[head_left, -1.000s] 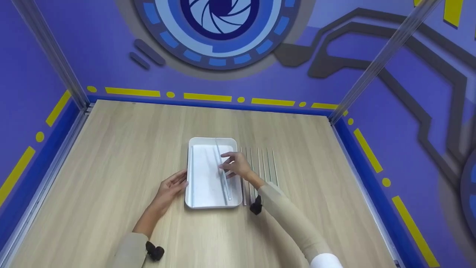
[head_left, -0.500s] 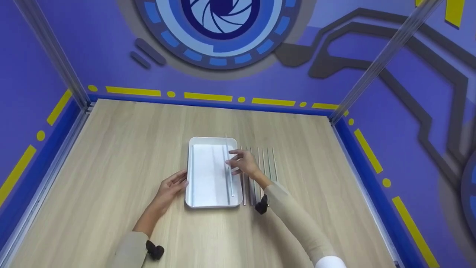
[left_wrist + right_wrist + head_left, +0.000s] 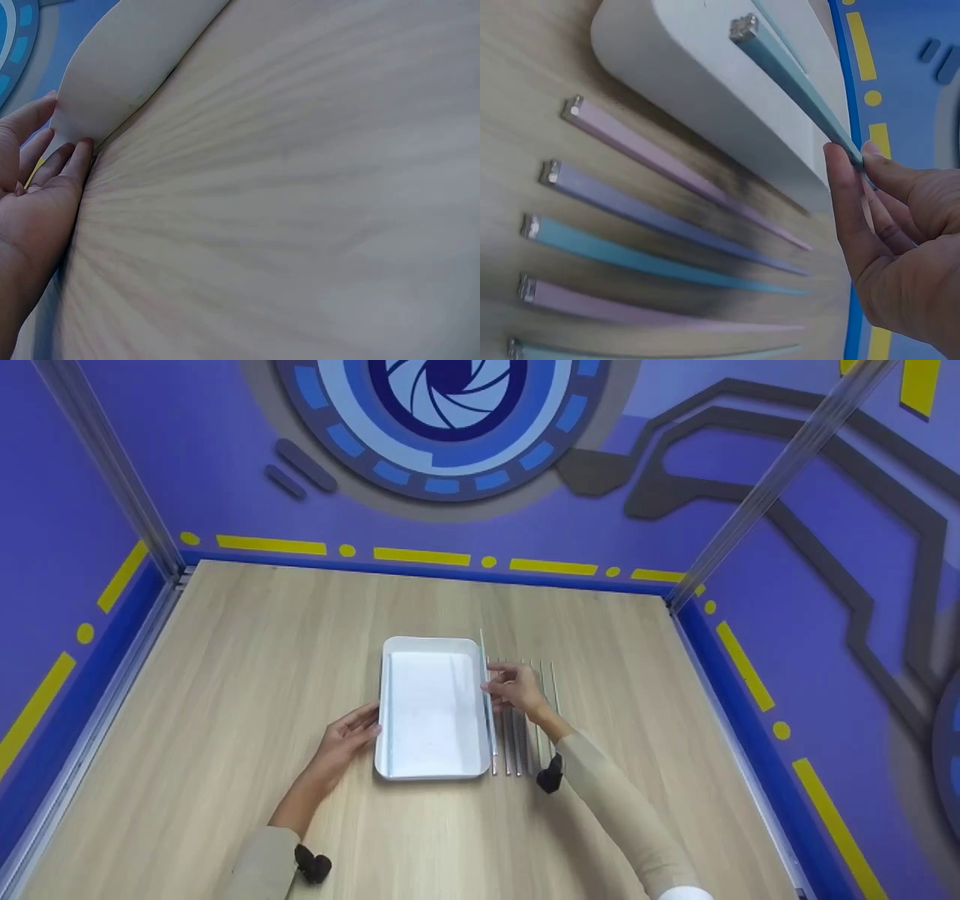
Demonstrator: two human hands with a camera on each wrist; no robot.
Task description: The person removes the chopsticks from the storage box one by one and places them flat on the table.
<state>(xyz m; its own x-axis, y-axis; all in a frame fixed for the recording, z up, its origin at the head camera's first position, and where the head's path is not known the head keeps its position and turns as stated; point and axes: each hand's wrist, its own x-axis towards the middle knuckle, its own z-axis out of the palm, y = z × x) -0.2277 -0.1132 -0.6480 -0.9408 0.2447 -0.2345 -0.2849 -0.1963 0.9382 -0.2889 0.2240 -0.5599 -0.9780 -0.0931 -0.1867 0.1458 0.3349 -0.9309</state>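
My right hand [image 3: 517,688] pinches a pale teal chopstick [image 3: 802,94] between thumb and fingers, its silver-capped end pointing toward the near side. The chopstick overlaps the right rim of the white tray [image 3: 431,712] in the head view. My left hand [image 3: 347,744], fingers fairly straight, touches the tray's left wall; in the left wrist view its fingertips [image 3: 84,146] are right at that wall. Inside the tray, a thin pale blue stick [image 3: 389,712] runs along the left side. To the tray's right lie several chopsticks, among them a pink one [image 3: 645,150], a purple one [image 3: 645,201] and a teal one [image 3: 645,256].
The wooden tabletop [image 3: 247,660] carries the tray near its middle. The chopsticks lie side by side under my right hand and forearm. Blue printed walls [image 3: 420,532] and metal corner posts [image 3: 105,472] bound the table at the back and sides.
My right hand has carried the pale teal chopstick rightward, from over the tray's inside to its right rim. The left hand and the tray have stayed in place.
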